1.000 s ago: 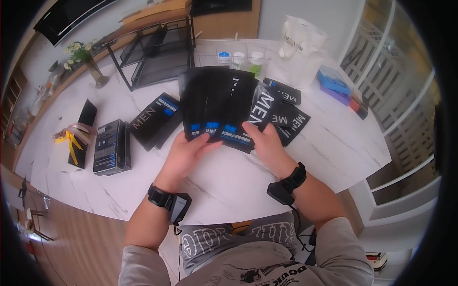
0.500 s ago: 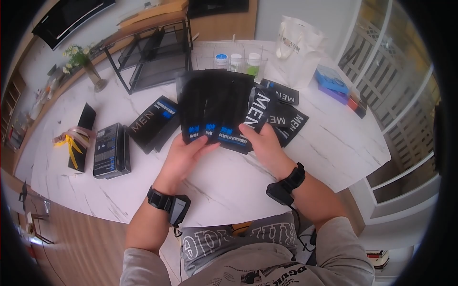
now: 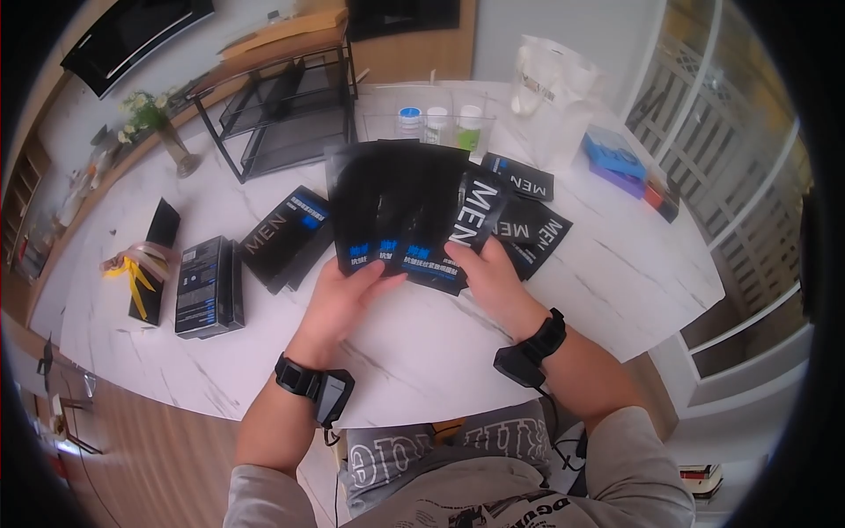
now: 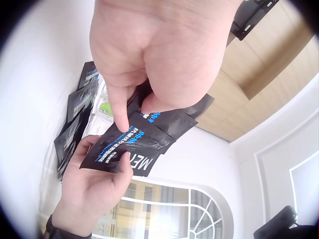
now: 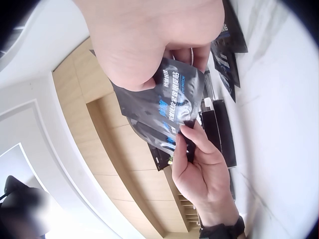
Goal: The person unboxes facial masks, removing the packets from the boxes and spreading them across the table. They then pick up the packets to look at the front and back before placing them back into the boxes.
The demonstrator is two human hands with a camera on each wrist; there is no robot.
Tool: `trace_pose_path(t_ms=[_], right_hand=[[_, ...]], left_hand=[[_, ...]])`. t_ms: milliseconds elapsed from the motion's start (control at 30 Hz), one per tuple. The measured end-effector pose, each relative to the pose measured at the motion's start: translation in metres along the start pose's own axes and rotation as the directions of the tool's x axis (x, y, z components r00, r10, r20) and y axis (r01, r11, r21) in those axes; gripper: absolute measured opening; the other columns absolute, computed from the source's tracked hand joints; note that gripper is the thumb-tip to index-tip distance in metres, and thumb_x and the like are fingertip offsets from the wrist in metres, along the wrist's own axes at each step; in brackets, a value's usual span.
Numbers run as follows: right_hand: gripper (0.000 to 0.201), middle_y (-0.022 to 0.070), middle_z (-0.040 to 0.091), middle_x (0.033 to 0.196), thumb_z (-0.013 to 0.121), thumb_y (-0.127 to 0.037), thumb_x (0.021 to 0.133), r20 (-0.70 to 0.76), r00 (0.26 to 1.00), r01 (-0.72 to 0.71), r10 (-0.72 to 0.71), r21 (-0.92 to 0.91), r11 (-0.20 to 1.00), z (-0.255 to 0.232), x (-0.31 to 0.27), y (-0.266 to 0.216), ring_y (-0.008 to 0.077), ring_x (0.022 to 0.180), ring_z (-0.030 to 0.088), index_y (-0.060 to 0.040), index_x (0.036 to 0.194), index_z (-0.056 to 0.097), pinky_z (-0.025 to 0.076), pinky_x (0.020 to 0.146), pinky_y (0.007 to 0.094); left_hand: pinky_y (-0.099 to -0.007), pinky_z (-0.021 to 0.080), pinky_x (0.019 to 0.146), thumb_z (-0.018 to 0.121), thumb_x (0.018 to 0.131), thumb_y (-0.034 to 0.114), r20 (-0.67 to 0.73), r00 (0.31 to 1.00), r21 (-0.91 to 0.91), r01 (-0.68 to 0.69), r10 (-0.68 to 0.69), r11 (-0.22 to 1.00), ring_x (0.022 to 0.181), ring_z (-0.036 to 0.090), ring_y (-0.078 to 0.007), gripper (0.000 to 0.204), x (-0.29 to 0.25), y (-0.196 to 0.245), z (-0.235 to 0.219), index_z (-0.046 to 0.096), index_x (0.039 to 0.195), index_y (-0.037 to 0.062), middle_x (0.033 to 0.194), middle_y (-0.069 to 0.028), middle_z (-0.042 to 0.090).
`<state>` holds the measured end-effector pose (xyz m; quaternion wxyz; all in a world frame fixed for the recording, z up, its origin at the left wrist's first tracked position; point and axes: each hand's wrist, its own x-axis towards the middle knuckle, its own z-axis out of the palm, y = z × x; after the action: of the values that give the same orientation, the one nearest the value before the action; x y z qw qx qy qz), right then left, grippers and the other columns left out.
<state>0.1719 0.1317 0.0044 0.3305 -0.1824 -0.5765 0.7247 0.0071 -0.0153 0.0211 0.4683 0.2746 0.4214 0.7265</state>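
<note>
Several black sachets with blue print (image 3: 396,211) are fanned out above the table, held at their lower edge from both sides. My left hand (image 3: 345,295) pinches the left end of the fan, thumb on top; one finger lies along the front of the sachets (image 4: 144,134). At the right end my right hand (image 3: 497,282) grips the sachet marked MEN, its thumb on the front. In the right wrist view the left hand (image 5: 202,172) pinches a lower corner. The fingers behind the sachets are mostly hidden.
More MEN sachets (image 3: 528,231) lie behind the right hand. On the left are other black packets (image 3: 286,236), dark boxes (image 3: 207,286) and a ribboned black item (image 3: 154,264). Farther back stand a mesh rack (image 3: 295,132), bottles (image 3: 436,125), a white bag (image 3: 554,106) and blue boxes (image 3: 613,151).
The fan of sachets and both hands sit slightly lower in the head view, as does most of the table scene. Both grips look the same as before.
</note>
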Motion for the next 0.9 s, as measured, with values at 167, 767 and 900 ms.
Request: trace_pose_path(t_ms=[167, 767, 900], right_hand=[[0.026, 0.0031, 0.065, 0.11, 0.061, -0.011, 0.097, 0.012, 1.0, 0.013, -0.014, 0.027, 1.0, -0.001, 0.003, 0.004, 0.0103, 0.099, 0.06, 0.0005, 0.119, 0.058, 0.05, 0.086, 0.0265], [0.016, -0.0007, 0.06, 0.091, 0.062, -0.01, 0.096, -0.099, 0.964, 0.225, -0.247, -0.194, 0.955, 0.004, 0.008, 0.015, 0.0062, 0.074, 0.054, -0.0017, 0.109, 0.056, 0.047, 0.068, 0.0242], [0.012, -0.0011, 0.052, 0.082, 0.062, -0.006, 0.096, -0.086, 0.965, 0.214, -0.249, -0.298, 0.93, 0.0, 0.005, 0.007, 0.0069, 0.068, 0.049, -0.0045, 0.102, 0.051, 0.046, 0.065, 0.0238]], left_hand=[[-0.036, 0.059, 0.093, 0.05, 0.097, -0.004, 0.012, 1.0, -0.018, -0.004, 0.004, 1.0, 0.102, 0.068, -0.0241, 0.026, -0.002, 0.002, 0.002, 0.055, 0.122, -0.007, 0.116, -0.0153, 0.065], [-0.0358, 0.057, 0.094, 0.05, 0.097, -0.003, 0.018, 1.0, 0.028, -0.012, 0.011, 1.0, 0.108, 0.063, -0.0222, 0.028, 0.0, 0.001, 0.001, 0.052, 0.125, -0.0081, 0.123, -0.0143, 0.061], [-0.0376, 0.06, 0.088, 0.048, 0.099, 0.0, -0.076, 0.98, 0.125, -0.171, 0.182, 0.977, 0.103, 0.067, -0.0243, 0.03, 0.004, -0.003, -0.003, 0.049, 0.128, -0.0028, 0.113, -0.0137, 0.065]])
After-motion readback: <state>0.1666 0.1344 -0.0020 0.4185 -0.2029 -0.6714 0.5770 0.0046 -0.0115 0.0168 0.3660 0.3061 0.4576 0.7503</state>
